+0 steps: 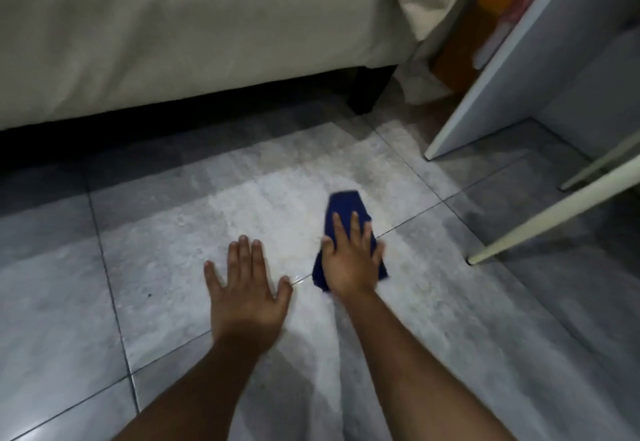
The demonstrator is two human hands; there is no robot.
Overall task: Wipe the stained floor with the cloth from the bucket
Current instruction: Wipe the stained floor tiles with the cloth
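A dark blue cloth [344, 207] lies flat on the grey tiled floor [242, 198], a little right of centre. My right hand [349, 260] presses down on the near part of the cloth with its fingers spread, and the cloth's far end sticks out beyond the fingertips. My left hand [247, 283] rests flat on the bare tile to the left of the cloth, fingers apart, holding nothing. The tile around both hands looks wet and pale, with a faint yellowish smear [298, 233] between them. No bucket is in view.
A bed with a beige cover [173, 25] runs along the top, with a dark leg [367, 91] and a dark gap under it. A white panel [491, 80] stands at the upper right. White furniture legs [554, 212] slant to the floor at the right.
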